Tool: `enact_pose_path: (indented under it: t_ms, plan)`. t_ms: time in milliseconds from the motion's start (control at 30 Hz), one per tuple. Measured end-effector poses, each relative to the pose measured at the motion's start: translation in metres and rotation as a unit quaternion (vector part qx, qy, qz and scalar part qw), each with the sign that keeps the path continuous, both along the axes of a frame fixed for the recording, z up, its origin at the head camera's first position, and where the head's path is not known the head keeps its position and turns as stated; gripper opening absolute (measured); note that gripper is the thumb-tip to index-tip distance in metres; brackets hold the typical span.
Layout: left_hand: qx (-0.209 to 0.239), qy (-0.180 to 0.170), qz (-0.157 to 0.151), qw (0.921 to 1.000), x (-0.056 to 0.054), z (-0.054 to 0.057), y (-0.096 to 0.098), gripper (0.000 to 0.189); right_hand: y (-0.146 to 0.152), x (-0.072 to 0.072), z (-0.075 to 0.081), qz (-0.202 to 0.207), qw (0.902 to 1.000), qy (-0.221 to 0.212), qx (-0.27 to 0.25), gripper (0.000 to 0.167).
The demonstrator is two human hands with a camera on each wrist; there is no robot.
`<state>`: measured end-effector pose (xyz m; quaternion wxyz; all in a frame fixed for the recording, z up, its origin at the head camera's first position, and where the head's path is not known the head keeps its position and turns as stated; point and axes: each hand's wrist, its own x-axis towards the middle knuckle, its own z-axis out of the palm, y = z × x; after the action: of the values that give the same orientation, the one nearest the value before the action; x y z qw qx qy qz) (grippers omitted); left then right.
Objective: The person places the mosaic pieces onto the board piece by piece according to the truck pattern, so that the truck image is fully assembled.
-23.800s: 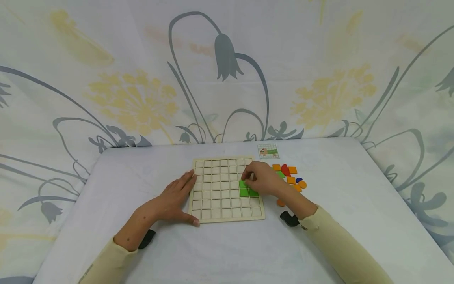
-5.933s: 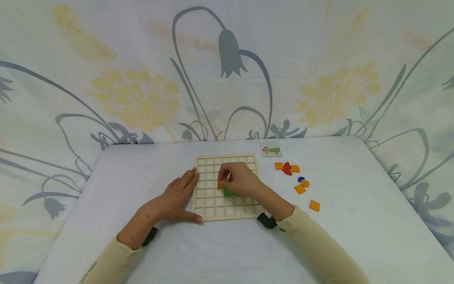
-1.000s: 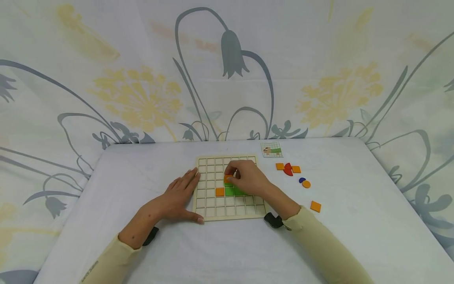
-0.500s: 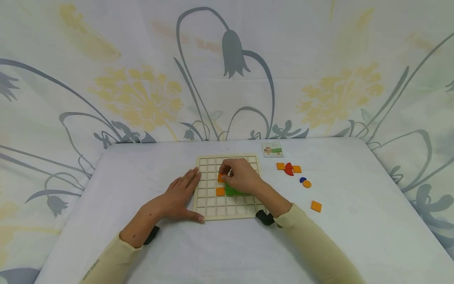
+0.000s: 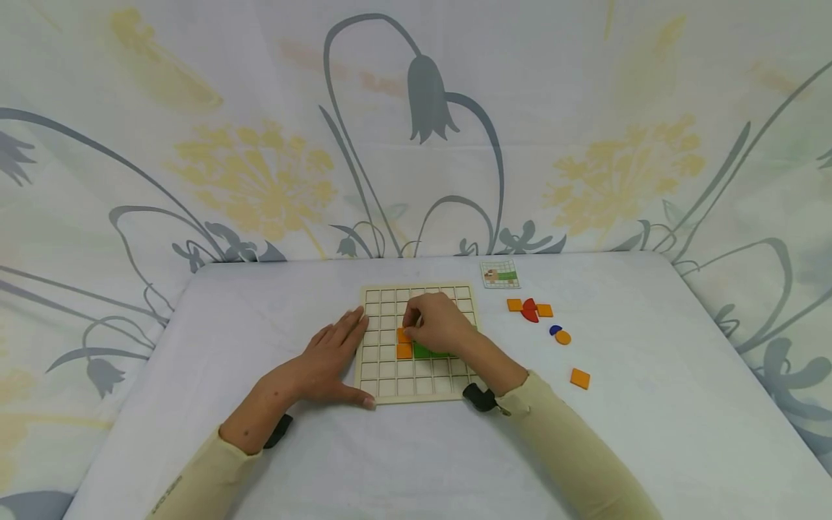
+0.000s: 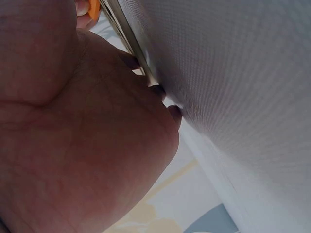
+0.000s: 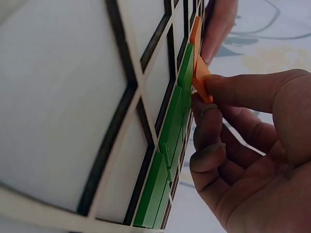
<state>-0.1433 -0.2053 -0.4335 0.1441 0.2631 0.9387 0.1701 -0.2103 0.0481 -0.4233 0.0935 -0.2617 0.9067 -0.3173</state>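
A pale wooden grid board [image 5: 422, 399] lies mid-table. My left hand [image 5: 325, 361] rests flat by its left side, fingertips and thumb touching the edge; in the left wrist view the palm [image 6: 97, 126] hides much. Over the board, my right hand [image 5: 443, 325] pinches an orange square tile [image 5: 402, 334] between thumb and fingers. The right wrist view shows this orange square tile [image 7: 201, 80] tilted, partly in its cell or just off it; I cannot tell which. Directly below it sits another orange tile [image 5: 404, 352]. Green tiles [image 5: 425, 352] fill cells to the right, partly under the hand.
A small picture card [image 5: 499, 274] lies behind the board's right corner. To the right are two orange squares beside red pieces [image 5: 529, 310], a blue piece [image 5: 555, 330], an orange round piece [image 5: 563, 337] and a lone orange square [image 5: 580, 378].
Over the last second my right hand has brought the orange tile left and down, above the placed orange one. Earlier, green tiles left the pile for the board. My left hand stays put.
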Motion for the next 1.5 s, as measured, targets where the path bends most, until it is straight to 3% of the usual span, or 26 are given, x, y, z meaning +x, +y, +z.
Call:
enact_pose_path:
  t_ms: [267, 1100, 1367, 1500]
  plan:
    - [0.003, 0.000, 0.003, 1.0000, 0.000, -0.001, 0.000, 0.138, 0.000, 0.002, -0.001, -0.002, 0.9999, 0.005, 0.012, 0.003]
    - [-0.003, 0.001, 0.004, 1.0000, 0.001, 0.000, 0.001, 0.137, 0.006, 0.004, 0.000, 0.043, 0.9984, 0.035, 0.015, 0.011]
    - [-0.009, -0.002, 0.004, 1.0000, 0.000, 0.000, 0.002, 0.137, 0.033, 0.007, 0.005, 0.033, 0.9988, 0.037, 0.004, 0.014]
    - [-0.013, -0.004, 0.005, 0.9999, 0.000, -0.001, 0.001, 0.138, 0.056, 0.006, 0.004, 0.008, 0.9993, 0.036, -0.004, 0.014]
